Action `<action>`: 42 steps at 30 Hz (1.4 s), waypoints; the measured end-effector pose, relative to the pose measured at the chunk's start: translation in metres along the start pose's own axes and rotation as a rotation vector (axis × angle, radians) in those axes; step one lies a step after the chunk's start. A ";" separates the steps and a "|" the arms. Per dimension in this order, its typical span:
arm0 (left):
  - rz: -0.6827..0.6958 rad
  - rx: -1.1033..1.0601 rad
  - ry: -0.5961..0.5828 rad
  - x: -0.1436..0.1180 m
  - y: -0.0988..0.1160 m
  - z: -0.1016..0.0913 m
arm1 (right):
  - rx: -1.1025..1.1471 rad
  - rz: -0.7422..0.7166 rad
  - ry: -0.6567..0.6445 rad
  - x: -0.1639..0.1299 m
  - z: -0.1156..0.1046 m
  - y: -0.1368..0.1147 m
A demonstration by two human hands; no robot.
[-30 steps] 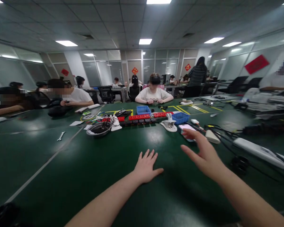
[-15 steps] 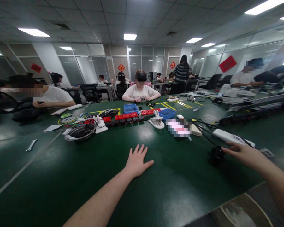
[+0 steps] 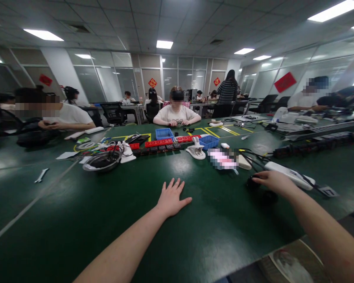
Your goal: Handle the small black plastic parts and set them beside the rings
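Left hand: the left hand (image 3: 171,197) lies flat just below the middle of the frame, palm down on the green table (image 3: 76,220); fingers spread wide, nothing under them, nothing held

Right hand: the right hand (image 3: 273,181) reaches in from the lower right; fingertips sit on a small black round object (image 3: 251,182) at centre right; fingers loosely curved over it, not closed around it; whether the thumb touches it, I cannot tell

Black object: it sits on the table, right of centre, just in front of the long white power strip (image 3: 289,174) and beside a second dark round piece (image 3: 269,196); black cables (image 3: 255,155) run close by, and I cannot tell whether one joins it

Handling: it looks small, hard and light, likely plastic; probably stiff and a little smooth, so it could slide on the mat; my guess is a pinch across its sides, thumb against two fingers, would suit best; if a cable is attached, expect some drag

Around it: a white block (image 3: 244,162) just above; a blue bin (image 3: 209,142) and a white clip stand (image 3: 196,151) further up, centre; a metal bowl (image 3: 102,161) at centre left; a wrench (image 3: 41,175) far left

Others: a person in a white shirt (image 3: 177,114) sits across the table, upper centre, hands together on the table
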State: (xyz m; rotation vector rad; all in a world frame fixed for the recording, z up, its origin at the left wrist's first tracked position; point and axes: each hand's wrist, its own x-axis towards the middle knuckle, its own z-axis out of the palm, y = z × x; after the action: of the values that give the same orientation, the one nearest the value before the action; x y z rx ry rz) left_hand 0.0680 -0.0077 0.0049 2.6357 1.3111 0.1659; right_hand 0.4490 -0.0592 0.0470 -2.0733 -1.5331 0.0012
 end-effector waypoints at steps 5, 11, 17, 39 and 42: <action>0.013 -0.018 0.035 -0.001 -0.002 0.002 | -0.144 -0.117 -0.279 -0.020 0.018 -0.057; 0.039 -0.097 0.078 -0.006 -0.004 0.002 | -0.170 -0.346 -0.354 -0.054 0.036 -0.133; 0.020 -0.416 0.344 -0.011 -0.008 0.002 | -0.054 -0.546 -0.419 -0.063 0.062 -0.198; -0.285 -0.919 0.628 -0.019 -0.038 -0.007 | 0.874 -0.551 -0.649 -0.025 0.167 -0.213; -0.276 -0.917 0.646 -0.018 -0.040 -0.010 | 0.864 -0.571 -0.709 -0.025 0.167 -0.212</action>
State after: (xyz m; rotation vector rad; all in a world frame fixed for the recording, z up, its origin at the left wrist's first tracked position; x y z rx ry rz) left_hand 0.0244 0.0026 0.0059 1.6383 1.2813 1.2964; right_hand 0.1997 0.0310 -0.0108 -0.9339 -1.9728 1.0709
